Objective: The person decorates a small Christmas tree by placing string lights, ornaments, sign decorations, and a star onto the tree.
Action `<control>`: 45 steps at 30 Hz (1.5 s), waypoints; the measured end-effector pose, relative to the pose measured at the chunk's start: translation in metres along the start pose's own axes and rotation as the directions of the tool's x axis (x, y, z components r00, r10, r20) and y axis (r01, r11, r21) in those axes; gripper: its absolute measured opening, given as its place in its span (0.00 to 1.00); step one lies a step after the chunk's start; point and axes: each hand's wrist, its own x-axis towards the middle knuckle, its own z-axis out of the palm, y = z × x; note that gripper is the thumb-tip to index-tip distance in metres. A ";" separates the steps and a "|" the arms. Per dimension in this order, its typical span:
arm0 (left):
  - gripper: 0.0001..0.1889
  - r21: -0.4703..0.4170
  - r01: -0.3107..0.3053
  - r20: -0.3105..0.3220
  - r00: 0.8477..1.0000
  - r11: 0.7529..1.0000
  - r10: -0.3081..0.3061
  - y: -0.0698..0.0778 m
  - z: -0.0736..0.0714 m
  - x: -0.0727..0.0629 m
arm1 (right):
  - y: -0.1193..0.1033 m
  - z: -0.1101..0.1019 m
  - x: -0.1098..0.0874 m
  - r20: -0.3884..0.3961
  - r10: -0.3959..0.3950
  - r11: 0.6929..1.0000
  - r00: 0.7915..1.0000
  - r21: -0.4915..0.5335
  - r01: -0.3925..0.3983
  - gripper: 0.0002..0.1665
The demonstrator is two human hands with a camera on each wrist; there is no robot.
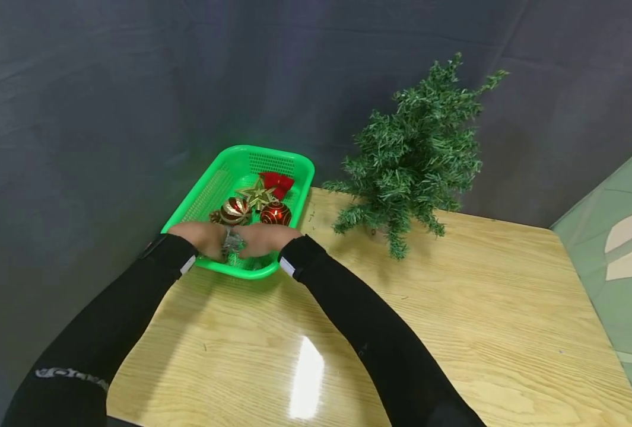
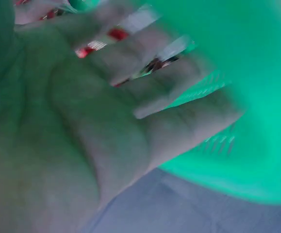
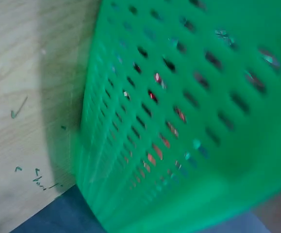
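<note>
Left side: a dark cloth (image 1: 81,118) stands behind a pale wooden table (image 1: 454,296). The left hand (image 1: 200,238), black-sleeved, reaches down into a green basket (image 1: 241,273); in the left wrist view its fingers are extended and spread wide, blurred, near the basket wall. Between the two hands is a silvery piece (image 1: 232,241), too blurred to identify; cannot tell whether either hand touches it. Just beyond it in the basket lies a red-and-gold striped ball (image 1: 235,210), then a gold star (image 1: 257,193). The right hand (image 1: 264,238) is also inside the basket, facing the left; cannot tell its grip, fingers not clear. Beyond that hand: a dark red ball (image 1: 275,213) and, farther back, a red bow (image 1: 279,184). Right of the basket, a green tree (image 1: 417,148) stands upright on the table. Far right: a green patterned panel (image 1: 620,249).
</note>
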 end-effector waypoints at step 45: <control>0.14 0.097 -0.373 -0.622 0.701 0.923 0.349 0.057 -0.019 -0.081 | -0.021 0.006 -0.140 -0.794 -0.321 0.888 0.516 -0.442 -0.127 0.07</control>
